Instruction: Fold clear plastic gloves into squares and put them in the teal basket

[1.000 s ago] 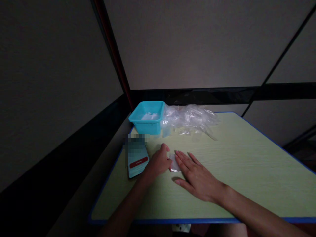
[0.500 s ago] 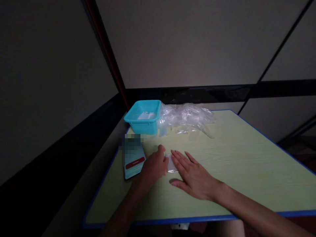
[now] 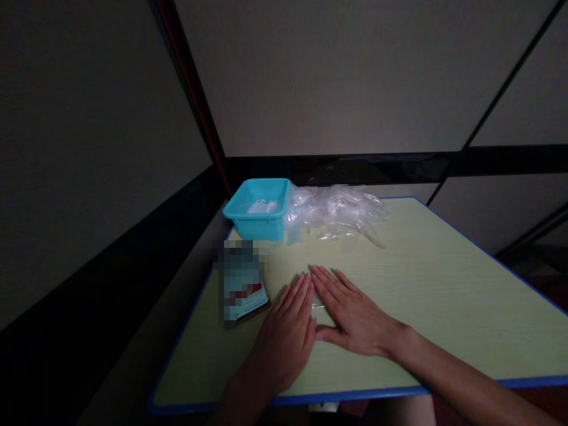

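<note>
At the near side, a pale green, wood-grained table with a blue edge [image 3: 426, 331] runs under both forearms. The left hand [image 3: 288, 331] lies palm down with its fingers straight and close together, pointing away from the person and slightly right; it grips nothing that shows. The right hand [image 3: 355, 310] is also palm down, its fingers extended toward the far left and its thumb spread out toward the left hand's thumb. It too is open, with no grip closed on anything. The fingertips of the two hands nearly meet.

Between the hands, on the table, lies a small, flat, clear plastic packet [image 3: 316, 300], mostly covered by the fingers; it seems to be pressed under them, though the dim light makes its outline hard to read.

To the left of the left hand, a flat phone with a lit screen [image 3: 249, 303] rests near the table's left edge, partly blurred out by blocky pixels.

Farther back stands a turquoise rectangular plastic basket [image 3: 260, 228] with whitish, clear-looking pieces [image 3: 263, 206] inside. Just right of it, a loose heap of crumpled transparent plastic bags [image 3: 341, 207] spreads along the far part of the table. Beyond rises a grey panelled wall [image 3: 337, 77] with a glossy black band.
</note>
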The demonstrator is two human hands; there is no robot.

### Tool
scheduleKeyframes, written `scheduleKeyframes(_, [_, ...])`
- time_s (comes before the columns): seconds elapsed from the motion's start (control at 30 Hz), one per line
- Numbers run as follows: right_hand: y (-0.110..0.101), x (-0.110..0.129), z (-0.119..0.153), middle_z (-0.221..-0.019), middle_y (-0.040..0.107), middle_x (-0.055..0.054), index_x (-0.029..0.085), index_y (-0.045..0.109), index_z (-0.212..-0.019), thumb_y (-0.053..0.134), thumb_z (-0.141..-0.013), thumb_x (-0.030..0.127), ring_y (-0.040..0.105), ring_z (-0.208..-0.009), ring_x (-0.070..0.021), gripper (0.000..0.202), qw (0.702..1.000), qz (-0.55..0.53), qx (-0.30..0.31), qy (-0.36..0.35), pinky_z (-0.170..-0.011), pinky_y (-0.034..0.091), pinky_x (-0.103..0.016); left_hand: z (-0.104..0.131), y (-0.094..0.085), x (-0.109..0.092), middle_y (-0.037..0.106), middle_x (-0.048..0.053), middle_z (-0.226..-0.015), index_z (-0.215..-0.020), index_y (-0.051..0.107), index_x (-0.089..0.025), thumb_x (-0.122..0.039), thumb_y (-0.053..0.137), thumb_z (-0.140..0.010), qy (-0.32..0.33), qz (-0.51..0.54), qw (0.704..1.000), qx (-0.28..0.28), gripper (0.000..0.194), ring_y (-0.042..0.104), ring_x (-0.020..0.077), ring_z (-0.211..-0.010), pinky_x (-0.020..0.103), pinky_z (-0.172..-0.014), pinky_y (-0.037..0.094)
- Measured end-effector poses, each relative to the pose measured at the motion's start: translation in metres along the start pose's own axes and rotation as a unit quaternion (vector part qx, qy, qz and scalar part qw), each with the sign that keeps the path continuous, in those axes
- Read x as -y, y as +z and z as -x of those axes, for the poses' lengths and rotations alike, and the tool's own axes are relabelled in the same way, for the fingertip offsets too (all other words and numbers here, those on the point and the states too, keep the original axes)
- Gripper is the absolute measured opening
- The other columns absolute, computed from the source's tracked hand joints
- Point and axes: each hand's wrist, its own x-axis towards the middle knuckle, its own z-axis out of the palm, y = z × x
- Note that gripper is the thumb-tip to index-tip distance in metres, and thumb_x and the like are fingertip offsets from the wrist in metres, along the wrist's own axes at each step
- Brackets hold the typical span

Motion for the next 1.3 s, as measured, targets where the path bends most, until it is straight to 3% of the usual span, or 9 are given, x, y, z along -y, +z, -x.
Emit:
scheduleKeyframes(0.3, [-0.001, -0.001, -0.001, -0.143, 0.016, -0.019, 0.006, 0.014, -0.139, 0.032, -0.082, 0.062, 0.012, -0.133, -0.0248, 0.082, 0.999, -0.005, 0.043, -0.002, -0.108, 0.016, -0.046, 0.002, 0.001, 0.0, 0.023, 0.014, -0.143, -0.135, 0.025, -0.004, -0.019, 0.032, -0.085, -0.009, -0.027, 0.999, 0.03, 0.052, 0.017, 0.0216, -0.132, 0.04, -0.106, 0.026])
scheduleKeyframes(0.57, [-0.001, -0.004, 0.0, -0.143, 0.018, -0.017, 0.009, 0.013, -0.14, 0.037, -0.083, 0.059, 0.016, -0.132, -0.0259, 0.08, 0.999, -0.012, 0.031, -0.014, -0.108, 0.017, -0.044, 0.003, 0.0, 0.0, 0.023, 0.013, -0.143, -0.135, 0.027, -0.007, -0.019, 0.033, -0.085, -0.019, -0.027, 0.999, 0.043, 0.051, 0.018, 0.0222, -0.132, 0.041, -0.106, 0.026])
scheduleKeyframes(0.83, [-0.004, -0.016, 0.005, -0.144, 0.015, -0.016, 0.011, 0.009, -0.141, 0.038, -0.083, 0.057, 0.014, -0.133, -0.0253, 0.079, 0.997, -0.049, 0.053, -0.004, -0.108, 0.013, -0.045, 0.007, 0.005, 0.004, 0.023, 0.012, -0.143, -0.137, 0.02, -0.007, -0.017, 0.033, -0.086, -0.015, -0.046, 0.999, 0.024, 0.053, 0.019, 0.0206, -0.132, 0.039, -0.105, 0.026])
scheduleKeyframes(0.97, [-0.012, -0.024, 0.002, -0.144, 0.017, -0.016, 0.01, 0.012, -0.14, 0.042, -0.083, 0.055, 0.016, -0.132, -0.0239, 0.078, 0.994, -0.078, 0.069, -0.027, -0.108, 0.018, -0.044, 0.007, 0.003, 0.004, 0.024, 0.011, -0.143, -0.137, 0.021, -0.009, -0.024, 0.034, -0.089, -0.007, -0.037, 0.999, 0.013, 0.052, 0.02, 0.0209, -0.132, 0.039, -0.105, 0.026])
scheduleKeyframes(1.03, [-0.016, -0.027, 0.0, -0.143, 0.023, -0.016, 0.01, 0.02, -0.139, 0.045, -0.084, 0.05, 0.022, -0.131, -0.0227, 0.072, 0.994, -0.075, 0.053, -0.054, -0.106, 0.022, -0.042, 0.005, 0.002, 0.003, 0.024, 0.011, -0.144, -0.137, 0.02, -0.009, -0.026, 0.036, -0.089, -0.013, -0.031, 0.999, 0.01, 0.054, 0.02, 0.0207, -0.132, 0.038, -0.105, 0.026])
scheduleKeyframes(1.1, [-0.019, -0.027, -0.001, -0.135, 0.039, -0.014, 0.009, 0.037, -0.132, 0.046, -0.087, 0.04, 0.035, -0.125, -0.0216, 0.055, 0.994, -0.059, 0.017, -0.088, -0.104, 0.029, -0.039, 0.004, 0.002, 0.003, 0.023, 0.012, -0.144, -0.137, 0.018, -0.007, -0.027, 0.036, -0.089, -0.022, -0.028, 0.999, 0.009, 0.055, 0.021, 0.0204, -0.132, 0.037, -0.105, 0.026])
scheduleKeyframes(1.2, [-0.02, -0.024, -0.002, -0.108, 0.063, -0.008, 0.012, 0.059, -0.107, 0.043, -0.09, 0.024, 0.056, -0.101, -0.0188, 0.026, 0.989, -0.015, -0.043, -0.14, -0.088, 0.043, -0.034, 0.003, 0.004, 0.002, 0.025, 0.012, -0.143, -0.138, 0.018, -0.007, -0.028, 0.038, -0.088, -0.031, -0.026, 0.999, 0.011, 0.057, 0.021, 0.0205, -0.132, 0.037, -0.105, 0.025])
scheduleKeyframes(1.3, [-0.021, -0.019, -0.002, -0.088, 0.067, -0.005, 0.014, 0.063, -0.089, 0.041, -0.09, 0.016, 0.059, -0.08, -0.0164, 0.022, 0.981, 0.039, -0.063, -0.177, -0.07, 0.047, -0.03, 0.004, 0.006, 0.002, 0.026, 0.012, -0.143, -0.137, 0.019, -0.008, -0.029, 0.04, -0.088, -0.032, -0.023, 0.999, 0.01, 0.058, 0.022, 0.0212, -0.131, 0.037, -0.105, 0.025])
